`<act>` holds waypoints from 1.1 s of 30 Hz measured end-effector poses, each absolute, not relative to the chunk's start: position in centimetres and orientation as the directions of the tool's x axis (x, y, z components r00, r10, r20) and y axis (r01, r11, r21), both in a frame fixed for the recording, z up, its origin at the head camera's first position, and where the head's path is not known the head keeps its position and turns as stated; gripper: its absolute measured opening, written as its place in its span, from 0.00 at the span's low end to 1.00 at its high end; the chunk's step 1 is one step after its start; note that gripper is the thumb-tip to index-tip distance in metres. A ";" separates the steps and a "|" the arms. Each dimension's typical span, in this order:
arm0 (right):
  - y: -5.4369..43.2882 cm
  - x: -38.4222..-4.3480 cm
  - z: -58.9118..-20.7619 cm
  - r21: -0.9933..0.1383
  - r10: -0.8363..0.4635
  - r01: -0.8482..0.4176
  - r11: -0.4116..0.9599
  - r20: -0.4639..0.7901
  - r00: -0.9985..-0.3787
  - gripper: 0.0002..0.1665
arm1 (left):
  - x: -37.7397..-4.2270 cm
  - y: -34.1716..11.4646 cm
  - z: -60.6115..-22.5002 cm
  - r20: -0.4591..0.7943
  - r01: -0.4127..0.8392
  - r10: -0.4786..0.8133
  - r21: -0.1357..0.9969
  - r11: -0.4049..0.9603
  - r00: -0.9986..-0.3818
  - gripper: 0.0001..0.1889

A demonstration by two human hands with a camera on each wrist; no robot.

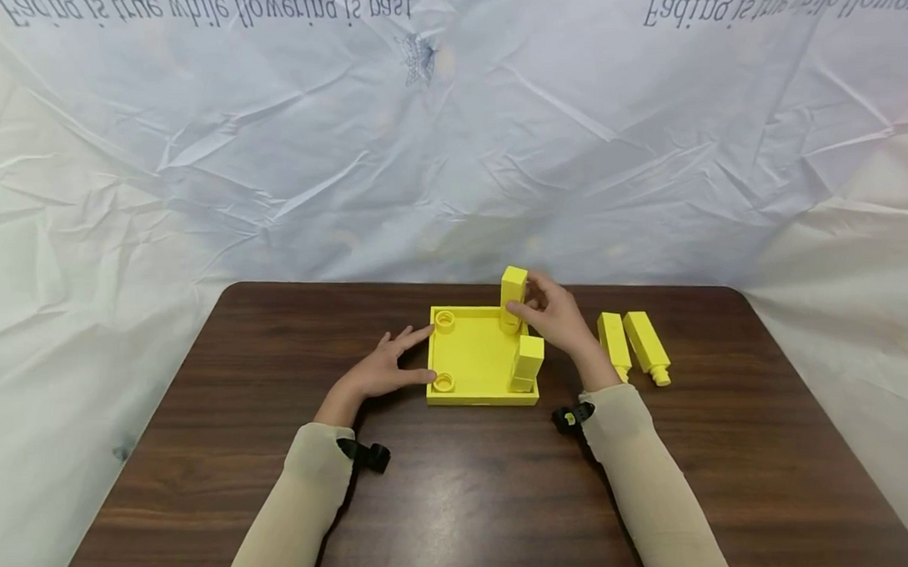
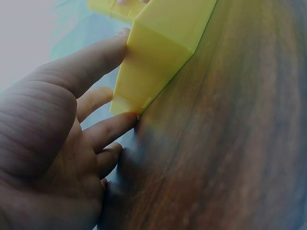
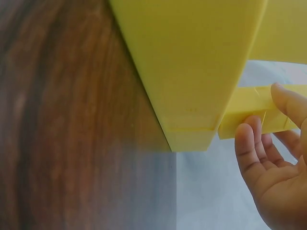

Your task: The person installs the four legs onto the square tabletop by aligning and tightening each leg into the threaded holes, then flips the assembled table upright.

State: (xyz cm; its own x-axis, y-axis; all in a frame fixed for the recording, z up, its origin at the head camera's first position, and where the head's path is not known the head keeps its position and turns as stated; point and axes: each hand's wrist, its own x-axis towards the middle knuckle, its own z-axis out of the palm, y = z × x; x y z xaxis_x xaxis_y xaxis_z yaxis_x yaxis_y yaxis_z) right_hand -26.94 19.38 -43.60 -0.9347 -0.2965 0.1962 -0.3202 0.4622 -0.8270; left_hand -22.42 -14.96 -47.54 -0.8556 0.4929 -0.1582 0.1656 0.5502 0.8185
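A shallow yellow square tray with a raised rim lies on the table. Its left corners carry round sockets. At the far right corner stands an upright yellow square post, which my right hand pinches between thumb and fingers. A second post rises from the near right corner. My left hand spreads its straight fingers against the tray's left side, thumb near the front socket. In the left wrist view, the thumb and fingertips touch the yellow side wall.
Two loose yellow posts with narrower threaded ends lie right of the tray, one partly behind the right wrist. The dark wooden table ends at a white cloth backdrop. Black straps with small devices sit at both wrists.
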 end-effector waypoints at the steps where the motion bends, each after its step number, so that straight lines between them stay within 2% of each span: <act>1: 19.3 -27.0 -43.6 -0.824 -0.297 -0.326 0.463 0.203 -0.933 0.31 | -22.6 -15.0 -47.5 -0.157 0.168 0.495 0.819 0.549 -0.854 0.48; 4: 19.3 -27.5 -43.7 -0.821 -0.299 -0.337 0.460 0.215 -0.930 0.22 | -22.9 -15.0 -47.5 -0.157 0.167 0.496 0.820 0.547 -0.854 0.48; 7: 19.5 -28.2 -43.6 -0.825 -0.311 -0.341 0.452 0.212 -0.926 0.17 | -23.2 -14.7 -47.4 -0.161 0.155 0.485 0.822 0.548 -0.860 0.48; 18: 20.2 -30.5 -43.0 -0.818 -0.321 -0.316 0.481 0.171 -0.932 0.20 | -23.9 -13.7 -46.9 -0.167 0.126 0.458 0.830 0.544 -0.873 0.48; 30: 20.5 -30.2 -43.1 -0.823 -0.310 -0.323 0.467 0.190 -0.932 0.22 | -22.9 -13.3 -46.7 -0.151 0.135 0.448 0.828 0.544 -0.881 0.47; 33: 20.5 -30.0 -43.1 -0.829 -0.309 -0.328 0.452 0.199 -0.930 0.19 | -22.7 -13.2 -46.6 -0.155 0.126 0.443 0.830 0.543 -0.883 0.47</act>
